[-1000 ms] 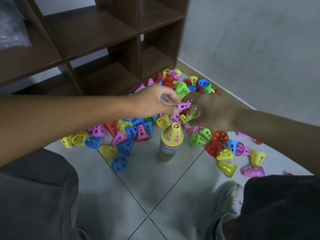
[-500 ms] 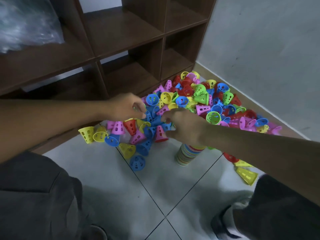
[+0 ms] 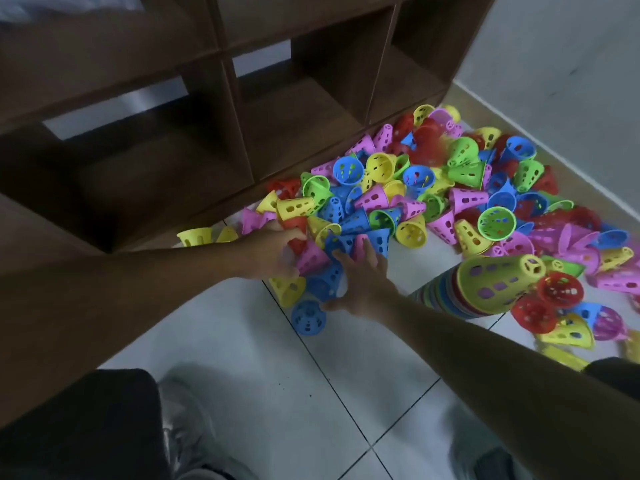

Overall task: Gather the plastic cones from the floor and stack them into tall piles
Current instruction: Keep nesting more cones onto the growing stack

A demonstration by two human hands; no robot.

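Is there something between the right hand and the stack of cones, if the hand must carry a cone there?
Nothing visible blocks it. The right hand lies open at the near edge of the loose cones, and the stack of cones stands to its right. Only bare tiled floor shows between them. The big heap lies farther back.

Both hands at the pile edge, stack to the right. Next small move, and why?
Probably close the right hand on the blue plastic cone at its fingertips: its fingers are spread, holding nothing, while the left hand already grips a red plastic cone.
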